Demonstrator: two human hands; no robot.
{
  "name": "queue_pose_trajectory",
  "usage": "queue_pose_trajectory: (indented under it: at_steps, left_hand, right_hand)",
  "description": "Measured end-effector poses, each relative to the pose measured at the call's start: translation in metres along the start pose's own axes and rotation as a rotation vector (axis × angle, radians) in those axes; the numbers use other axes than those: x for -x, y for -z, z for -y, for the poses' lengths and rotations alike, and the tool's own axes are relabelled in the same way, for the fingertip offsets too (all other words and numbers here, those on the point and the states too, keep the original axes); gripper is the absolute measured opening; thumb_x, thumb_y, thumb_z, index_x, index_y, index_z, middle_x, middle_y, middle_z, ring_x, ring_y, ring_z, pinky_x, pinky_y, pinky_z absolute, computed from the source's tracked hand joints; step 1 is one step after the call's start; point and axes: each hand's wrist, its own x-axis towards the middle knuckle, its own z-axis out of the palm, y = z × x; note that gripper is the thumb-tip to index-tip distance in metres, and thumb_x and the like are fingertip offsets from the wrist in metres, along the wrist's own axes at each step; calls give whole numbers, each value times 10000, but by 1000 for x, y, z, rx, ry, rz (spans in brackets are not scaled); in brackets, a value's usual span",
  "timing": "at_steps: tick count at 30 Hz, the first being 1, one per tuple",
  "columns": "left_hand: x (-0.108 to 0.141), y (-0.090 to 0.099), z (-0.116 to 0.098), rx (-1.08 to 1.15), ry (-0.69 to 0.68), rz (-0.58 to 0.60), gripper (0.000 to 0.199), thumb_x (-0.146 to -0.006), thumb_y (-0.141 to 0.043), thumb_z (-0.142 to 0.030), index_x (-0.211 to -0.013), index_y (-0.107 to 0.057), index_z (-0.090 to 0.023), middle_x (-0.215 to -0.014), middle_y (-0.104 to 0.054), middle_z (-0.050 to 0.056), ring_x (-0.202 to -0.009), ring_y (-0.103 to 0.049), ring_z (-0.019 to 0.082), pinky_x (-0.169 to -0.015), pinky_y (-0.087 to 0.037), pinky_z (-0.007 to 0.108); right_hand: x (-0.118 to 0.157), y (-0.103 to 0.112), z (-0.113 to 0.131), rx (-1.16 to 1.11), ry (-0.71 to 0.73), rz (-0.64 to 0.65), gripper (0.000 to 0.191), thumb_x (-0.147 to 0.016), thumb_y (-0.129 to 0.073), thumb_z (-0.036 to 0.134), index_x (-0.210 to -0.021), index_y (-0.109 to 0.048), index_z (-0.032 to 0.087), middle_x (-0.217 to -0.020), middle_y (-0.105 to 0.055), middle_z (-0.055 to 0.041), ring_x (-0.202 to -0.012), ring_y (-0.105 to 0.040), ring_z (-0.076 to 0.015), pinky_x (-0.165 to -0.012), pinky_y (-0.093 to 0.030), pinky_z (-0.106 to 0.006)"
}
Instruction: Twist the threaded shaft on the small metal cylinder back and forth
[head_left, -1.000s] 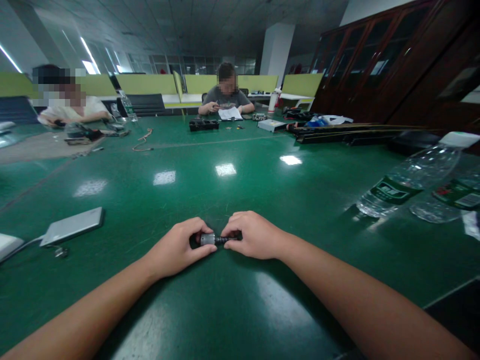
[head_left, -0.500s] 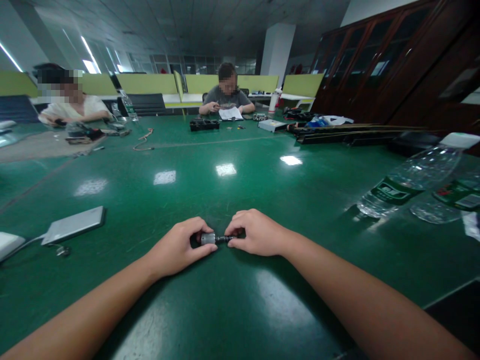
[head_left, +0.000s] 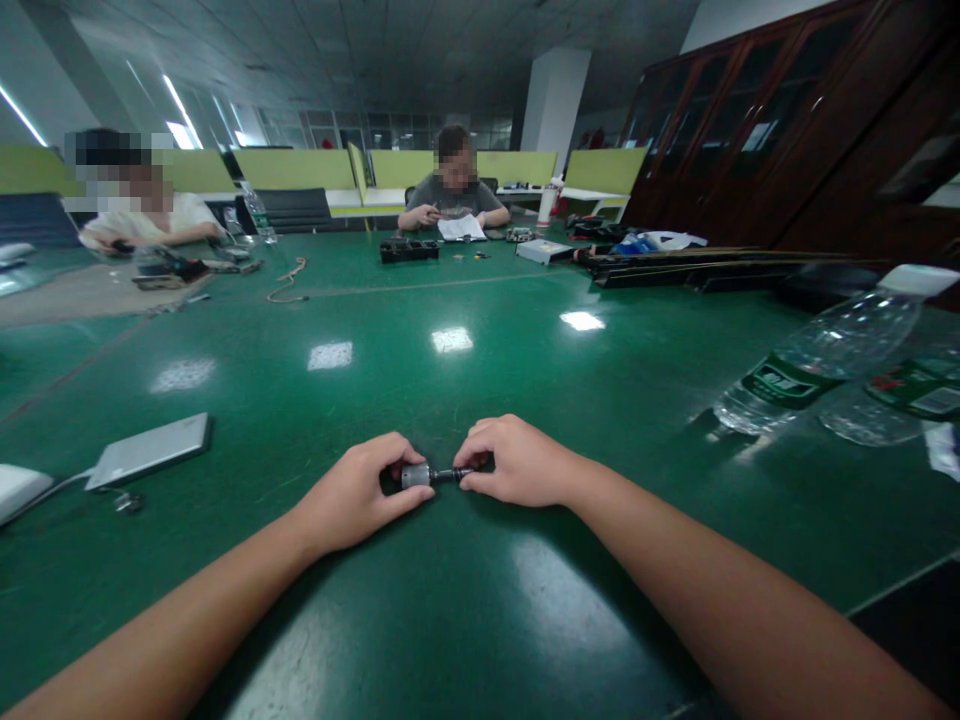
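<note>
Thumb and fingers of my left hand (head_left: 375,485) are closed round a short silver metal cylinder (head_left: 415,476) low over the green table (head_left: 390,390). A thin dark shaft (head_left: 444,476) runs from the cylinder's right end. My right hand (head_left: 510,462) pinches the far end of that shaft, where dark rings or a coil show; the fingertips partly cover it. Cylinder and shaft lie in one line, roughly level, between both hands.
A silver flat box (head_left: 150,452) with a cable and a small metal part (head_left: 127,502) lie at the left. Two water bottles (head_left: 817,350) stand at the right. Across the table sit two people, near a black tray (head_left: 409,250), papers and long dark strips (head_left: 675,268).
The fingers of my right hand have shifted slightly at the shaft's end, and more of the smooth dark shaft shows next to the cylinder. My left hand has stayed in place.
</note>
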Motion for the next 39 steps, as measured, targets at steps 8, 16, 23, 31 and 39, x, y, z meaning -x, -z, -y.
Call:
queue_pose_trajectory:
  at_steps: [8, 16, 23, 31, 39]
  left_hand:
    - [2, 0, 2, -37, 8, -14, 227, -837, -670, -398, -935, -639, -196, -883, -663, 26, -812, -606, 196, -742, -456, 313]
    - [1, 1, 0, -41, 5, -25, 233, -842, -657, -407, -932, -640, -192, -879, -669, 30, -794, -611, 190, -725, -465, 301]
    - [1, 2, 0, -36, -12, -21, 224, -849, -655, -395, -937, -638, -190, -882, -664, 35, -798, -607, 193, -726, -469, 309]
    - [0, 1, 0, -36, -9, -23, 236, -848, -657, -402, -940, -638, -185, -884, -666, 38, -796, -611, 193, -721, -474, 307]
    - [1, 2, 2, -29, -2, -25, 235, -849, -655, -401, -935, -635, -183, -887, -665, 39, -799, -612, 194, -725, -478, 310]
  right_hand:
    - [-1, 0, -2, -6, -11, -13, 125, -771, -726, 196, -888, -755, 164, -793, -683, -25, -738, -596, -132, -682, -423, -239]
    - [1, 3, -4, -11, -35, -3, 134, -769, -731, 197, -895, -766, 169, -793, -688, -28, -731, -601, -132, -683, -431, -237]
    - [1, 7, -6, -16, -34, 21, 141, -765, -735, 187, -898, -780, 186, -797, -698, -28, -743, -609, -137, -690, -432, -245]
    - [4, 14, -11, 25, -78, 59, 133, -752, -735, 190, -875, -785, 186, -782, -695, -23, -721, -609, -131, -665, -436, -242]
    - [4, 19, -13, 27, -121, 45, 119, -742, -743, 189, -852, -788, 186, -799, -707, -28, -735, -619, -135, -687, -445, -246]
